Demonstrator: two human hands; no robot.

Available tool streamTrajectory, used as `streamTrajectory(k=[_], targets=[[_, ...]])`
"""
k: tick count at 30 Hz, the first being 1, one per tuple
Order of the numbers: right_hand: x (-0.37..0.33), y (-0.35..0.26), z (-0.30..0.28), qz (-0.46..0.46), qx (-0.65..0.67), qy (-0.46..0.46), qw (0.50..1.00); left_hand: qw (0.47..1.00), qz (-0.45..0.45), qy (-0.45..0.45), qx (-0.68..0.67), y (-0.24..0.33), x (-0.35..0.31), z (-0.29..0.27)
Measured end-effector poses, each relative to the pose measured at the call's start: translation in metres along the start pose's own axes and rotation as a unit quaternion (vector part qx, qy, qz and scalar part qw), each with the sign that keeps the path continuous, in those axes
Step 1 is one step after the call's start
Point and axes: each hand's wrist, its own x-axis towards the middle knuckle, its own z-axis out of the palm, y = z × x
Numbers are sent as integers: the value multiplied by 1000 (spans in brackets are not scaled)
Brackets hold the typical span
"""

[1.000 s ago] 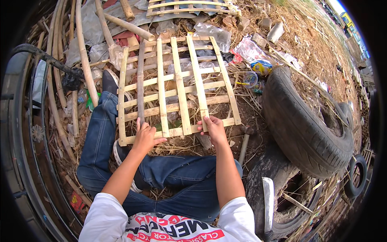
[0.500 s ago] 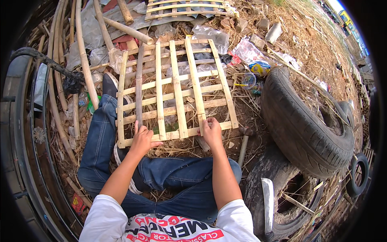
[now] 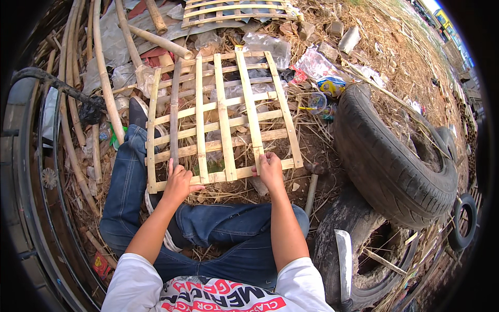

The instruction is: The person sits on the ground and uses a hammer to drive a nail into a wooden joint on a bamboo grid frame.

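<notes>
In front of my crossed legs is a bamboo lattice [image 3: 222, 114], made of pale split slats crossing one another, with one greyer slat [image 3: 175, 112] toward its left side. My left hand [image 3: 178, 183] grips the near crosswise slat at the foot of the grey slat, thumb stretched along it to the right. Farther right on that same near edge, my right hand [image 3: 270, 170] is closed around the lattice where a lengthwise slat meets it; some of its fingers are hidden underneath. A hammer [image 3: 312, 193] lies just beyond the lattice's near right corner.
At the right stands a large worn tyre [image 3: 384, 161], with another old tyre [image 3: 332, 229] and a machete blade [image 3: 344, 260] nearer me. Bamboo poles [image 3: 105, 78] lie at the left beside a dark metal frame [image 3: 52, 208]. A second lattice [image 3: 239, 10] rests at the far side among plastic litter.
The whole view has shifted slightly, so the lattice appears a little farther left. Both hands keep their grip on its near edge.
</notes>
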Motion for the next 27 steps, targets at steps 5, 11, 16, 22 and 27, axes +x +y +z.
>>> streamTrajectory(k=[5, 11, 16, 22, 27], targets=[[-3, -3, 2, -2, -7, 0, 1000, 1000, -7, -6, 6, 0, 0, 2], [-4, -1, 1, 0, -17, 2, 1000, 1000, -8, -3, 8, 1, 1, 0], [-8, -12, -2, 32, -21, -16, 999, 1000, -10, -8, 8, 1, 0, 0], [-5, -10, -4, 37, -11, -15, 999, 1000, -11, -5, 1, 3, 1, -2], [-7, -14, -2, 45, -22, -14, 999, 1000, -6, 3, 1, 2, 1, -1]])
